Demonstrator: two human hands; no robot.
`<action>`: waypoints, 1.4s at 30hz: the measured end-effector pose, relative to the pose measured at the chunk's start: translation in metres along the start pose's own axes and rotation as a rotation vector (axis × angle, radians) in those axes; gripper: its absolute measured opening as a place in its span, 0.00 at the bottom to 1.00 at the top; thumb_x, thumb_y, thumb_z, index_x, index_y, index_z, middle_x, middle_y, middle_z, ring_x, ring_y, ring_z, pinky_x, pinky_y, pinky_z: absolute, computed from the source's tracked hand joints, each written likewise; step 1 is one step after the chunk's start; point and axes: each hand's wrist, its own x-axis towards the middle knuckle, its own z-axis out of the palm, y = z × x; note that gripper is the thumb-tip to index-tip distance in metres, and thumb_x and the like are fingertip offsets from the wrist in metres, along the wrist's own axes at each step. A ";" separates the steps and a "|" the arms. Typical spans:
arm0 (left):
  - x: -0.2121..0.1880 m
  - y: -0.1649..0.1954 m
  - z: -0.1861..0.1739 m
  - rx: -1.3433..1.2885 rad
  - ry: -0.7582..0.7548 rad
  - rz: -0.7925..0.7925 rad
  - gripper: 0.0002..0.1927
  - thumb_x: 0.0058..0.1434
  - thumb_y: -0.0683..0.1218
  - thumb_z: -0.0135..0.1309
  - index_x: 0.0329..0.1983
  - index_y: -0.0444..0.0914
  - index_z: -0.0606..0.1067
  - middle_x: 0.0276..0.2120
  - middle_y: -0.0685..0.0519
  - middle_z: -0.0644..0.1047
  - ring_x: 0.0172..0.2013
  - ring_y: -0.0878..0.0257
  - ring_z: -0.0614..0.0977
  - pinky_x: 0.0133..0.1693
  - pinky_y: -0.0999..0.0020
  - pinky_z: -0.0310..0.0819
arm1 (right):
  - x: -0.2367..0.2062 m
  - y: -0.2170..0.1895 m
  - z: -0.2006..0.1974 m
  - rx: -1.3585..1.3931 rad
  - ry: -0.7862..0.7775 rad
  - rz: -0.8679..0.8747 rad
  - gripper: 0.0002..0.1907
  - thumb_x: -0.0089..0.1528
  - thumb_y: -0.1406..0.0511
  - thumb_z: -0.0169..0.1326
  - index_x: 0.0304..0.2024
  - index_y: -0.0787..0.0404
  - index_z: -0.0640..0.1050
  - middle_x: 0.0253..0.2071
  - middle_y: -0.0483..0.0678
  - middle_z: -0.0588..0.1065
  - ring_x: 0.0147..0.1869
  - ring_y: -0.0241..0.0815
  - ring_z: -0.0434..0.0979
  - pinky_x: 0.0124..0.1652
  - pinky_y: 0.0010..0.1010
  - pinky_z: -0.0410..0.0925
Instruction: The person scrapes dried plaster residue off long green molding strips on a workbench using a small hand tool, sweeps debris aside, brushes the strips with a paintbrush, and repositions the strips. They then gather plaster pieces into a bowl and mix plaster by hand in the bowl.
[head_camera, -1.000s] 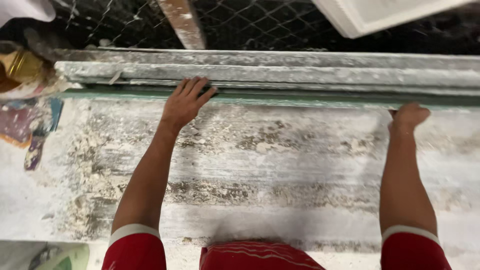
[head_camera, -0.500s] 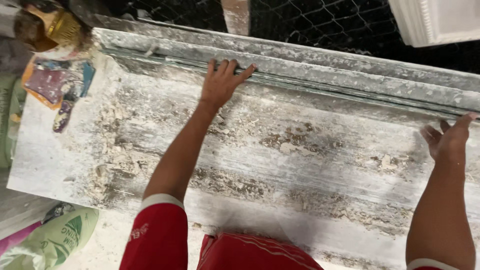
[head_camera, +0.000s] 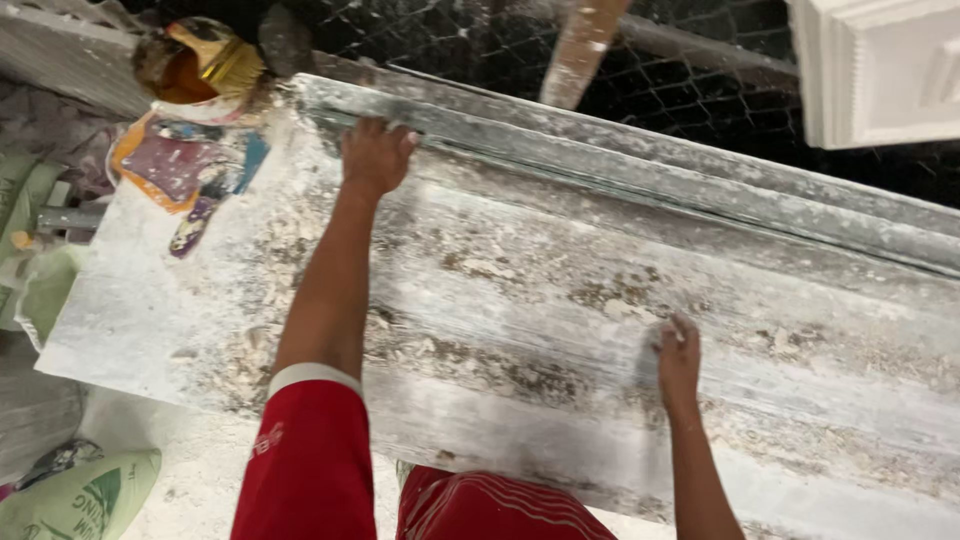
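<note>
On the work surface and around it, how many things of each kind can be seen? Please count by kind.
Hands: 2, left hand and right hand
Long grey moulded strip: 1
Brush in a container: 1 each
White moulded piece: 1
Green sack: 1
Total: 7

A long bench (head_camera: 560, 330), caked in white dust and crusted plaster crumbs, carries both palms: the left hand (head_camera: 375, 155) at its raised far rim, the right hand (head_camera: 678, 355) mid-surface. Left of the left hand lies a coloured wrapper (head_camera: 185, 175).
</note>
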 end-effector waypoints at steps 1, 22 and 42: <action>0.002 -0.007 0.000 0.006 -0.032 0.008 0.25 0.74 0.59 0.34 0.65 0.45 0.73 0.67 0.45 0.67 0.69 0.45 0.63 0.66 0.35 0.51 | -0.012 -0.003 0.019 -0.020 -0.037 -0.024 0.24 0.73 0.58 0.44 0.67 0.62 0.64 0.62 0.48 0.67 0.63 0.47 0.72 0.55 0.41 0.73; -0.153 -0.345 0.053 -0.185 0.432 -0.103 0.21 0.65 0.45 0.49 0.60 0.33 0.72 0.61 0.32 0.69 0.60 0.38 0.71 0.58 0.45 0.64 | -0.191 -0.069 0.440 -0.488 -0.458 0.036 0.20 0.73 0.55 0.52 0.49 0.67 0.80 0.33 0.55 0.80 0.35 0.41 0.76 0.41 0.34 0.70; -0.014 -0.465 -0.035 -1.362 0.498 -0.766 0.23 0.67 0.55 0.54 0.49 0.29 0.77 0.46 0.37 0.82 0.41 0.49 0.83 0.45 0.54 0.75 | -0.230 -0.149 0.484 -0.506 -0.622 0.161 0.23 0.71 0.51 0.43 0.59 0.54 0.79 0.45 0.52 0.81 0.47 0.46 0.79 0.49 0.38 0.73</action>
